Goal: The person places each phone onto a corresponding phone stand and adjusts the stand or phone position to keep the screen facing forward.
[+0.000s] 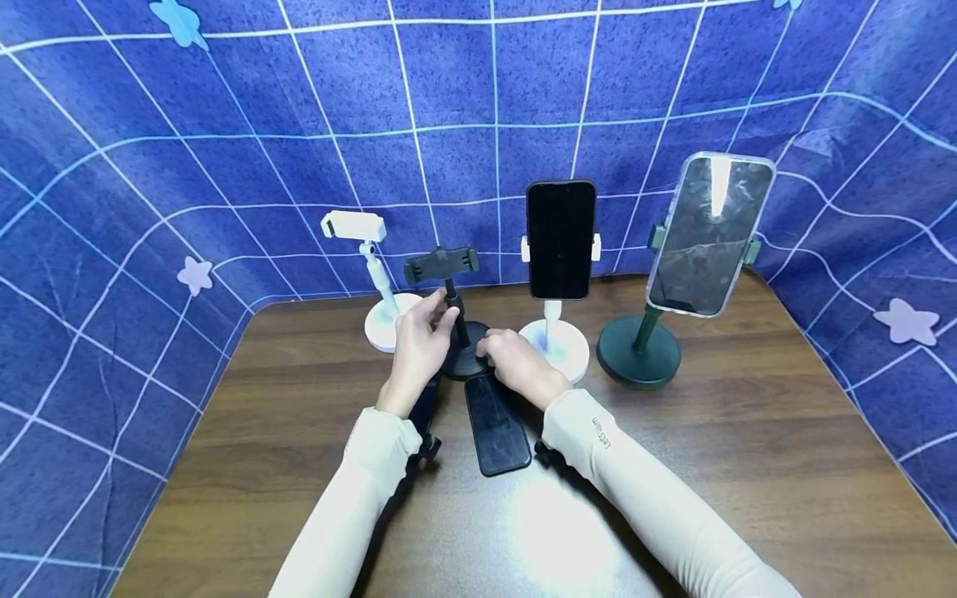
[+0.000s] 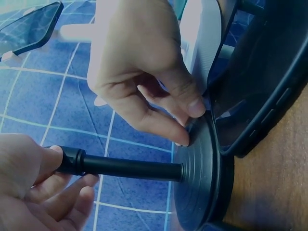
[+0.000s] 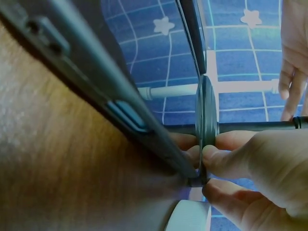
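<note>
A black phone stand (image 1: 461, 364) with a round base stands on the table, its holder (image 1: 441, 264) at the top holding no phone. With thumb and fingers my left hand (image 1: 419, 345) grips the stand's pole (image 2: 130, 167) near a collar. My right hand (image 1: 519, 361) pinches the rim of the round base (image 3: 207, 115) between thumb and fingers. In front of the base, a black phone (image 1: 497, 428) lies flat on the table, close to the right hand. Part of the base is hidden behind the hands in the head view.
On the left stands a white phone stand (image 1: 385, 324) without a phone. To the right, another white stand (image 1: 561, 349) holds a black phone (image 1: 562, 241), and a green stand (image 1: 639, 357) holds a phone in a clear case (image 1: 710, 237). Blue gridded cloth (image 1: 463, 158) hangs behind the wooden table (image 1: 247, 465).
</note>
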Available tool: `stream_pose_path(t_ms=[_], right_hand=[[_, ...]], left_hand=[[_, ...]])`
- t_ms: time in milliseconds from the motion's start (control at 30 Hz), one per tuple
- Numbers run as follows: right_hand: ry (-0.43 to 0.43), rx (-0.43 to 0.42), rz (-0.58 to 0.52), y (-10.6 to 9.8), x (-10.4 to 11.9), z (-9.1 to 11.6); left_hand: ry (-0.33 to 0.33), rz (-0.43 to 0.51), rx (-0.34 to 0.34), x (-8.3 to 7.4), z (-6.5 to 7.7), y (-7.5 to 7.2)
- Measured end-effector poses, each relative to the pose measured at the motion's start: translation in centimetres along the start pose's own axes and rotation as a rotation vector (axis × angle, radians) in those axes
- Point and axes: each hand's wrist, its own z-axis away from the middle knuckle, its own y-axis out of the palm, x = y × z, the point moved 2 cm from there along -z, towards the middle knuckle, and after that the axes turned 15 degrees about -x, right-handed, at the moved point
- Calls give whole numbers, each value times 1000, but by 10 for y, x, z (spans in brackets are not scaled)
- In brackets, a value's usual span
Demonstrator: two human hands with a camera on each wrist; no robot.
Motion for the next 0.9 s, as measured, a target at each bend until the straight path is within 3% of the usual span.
stream_pose_path(t_ms=[333,600,900], right_hand=[[-72,-28,5,-1,1,9],[-105,-4,16,-3,8,16],[-66,-105,-29,-11,19,43]], left_hand=[[-7,12,-15,1,6,0],[-44,62,-4,1,7,-3],[-153,99,12,4,24,-5]])
